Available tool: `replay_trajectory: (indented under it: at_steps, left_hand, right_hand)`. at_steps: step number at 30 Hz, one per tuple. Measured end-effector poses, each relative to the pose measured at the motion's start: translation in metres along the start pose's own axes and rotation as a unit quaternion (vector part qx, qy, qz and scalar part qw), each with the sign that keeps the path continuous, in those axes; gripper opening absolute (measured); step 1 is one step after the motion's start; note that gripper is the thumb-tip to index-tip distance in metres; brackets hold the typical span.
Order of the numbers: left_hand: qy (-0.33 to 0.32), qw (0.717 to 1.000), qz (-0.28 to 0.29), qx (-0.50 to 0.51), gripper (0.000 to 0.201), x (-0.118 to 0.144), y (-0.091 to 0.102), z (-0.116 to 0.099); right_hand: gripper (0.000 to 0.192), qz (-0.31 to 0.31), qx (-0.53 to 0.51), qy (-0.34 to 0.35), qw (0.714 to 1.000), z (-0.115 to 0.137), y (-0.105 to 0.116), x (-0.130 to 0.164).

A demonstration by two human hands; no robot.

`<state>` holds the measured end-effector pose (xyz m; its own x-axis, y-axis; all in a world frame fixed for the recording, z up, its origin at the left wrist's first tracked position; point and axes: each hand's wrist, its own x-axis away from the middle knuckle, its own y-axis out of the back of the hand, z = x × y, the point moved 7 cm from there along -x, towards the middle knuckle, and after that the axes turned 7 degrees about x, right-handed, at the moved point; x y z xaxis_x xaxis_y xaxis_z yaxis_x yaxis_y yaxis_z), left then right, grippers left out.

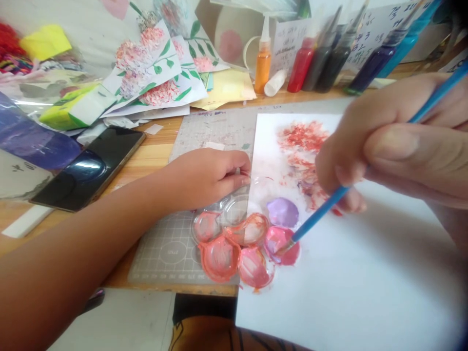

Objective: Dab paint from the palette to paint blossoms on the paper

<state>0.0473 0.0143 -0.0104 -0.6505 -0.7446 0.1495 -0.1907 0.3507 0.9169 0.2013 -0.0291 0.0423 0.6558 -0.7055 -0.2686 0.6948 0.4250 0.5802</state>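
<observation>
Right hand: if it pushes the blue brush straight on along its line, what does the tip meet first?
Likely the pink paint well of the palette; the brush in the right hand seems already touching it.

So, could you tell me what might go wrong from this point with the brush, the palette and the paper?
1. The palette sits partly on the white paper, with wet pink paint on its rims; if the left hand holding its edge slips, paint may smear the sheet.
2. The brush in the right hand is dipped in a pink well; an overloaded tip might drip on bare paper.
3. The right hand hovers by the red painted flower and could smudge it if wet.
</observation>
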Motion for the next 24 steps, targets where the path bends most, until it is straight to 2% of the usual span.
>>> replay_trajectory:
  at_steps: [2,3,6,9,17,22,24]
  left_hand:
    - [-0.002,1.0,-0.001,-0.002,0.024,0.0,-0.001,0.0]
    - [-0.004,1.0,-0.002,-0.003,0.025,0.0,-0.001,0.0]
    - [-0.007,1.0,-0.002,-0.008,0.026,0.001,-0.002,0.0]
    - [-0.008,1.0,-0.001,-0.009,0.027,0.001,-0.003,0.0]
    - [-0.027,1.0,-0.007,0.004,0.026,0.001,-0.002,-0.003]
    - [-0.029,1.0,-0.007,0.008,0.025,0.002,-0.002,-0.003]
    - [-0.026,1.0,-0.006,0.01,0.026,0.002,-0.003,-0.003]
  right_hand:
    - [0.053,0.011,-0.028,0.051,0.998,0.003,-0.005,-0.003]
    - [0.046,0.011,-0.059,0.043,0.997,0.0,-0.006,-0.004]
    - [0.028,0.014,-0.16,-0.04,0.986,-0.018,-0.011,-0.009]
    - [0.028,0.018,-0.187,-0.052,0.981,-0.022,-0.013,-0.011]
    - [0.027,0.0,-0.163,-0.017,0.986,-0.021,0.0,-0.005]
    - [0.041,-0.08,-0.034,0.027,0.996,-0.006,0.014,-0.001]
    - [0.045,-0.088,-0.011,0.036,0.995,-0.002,0.015,0.0]
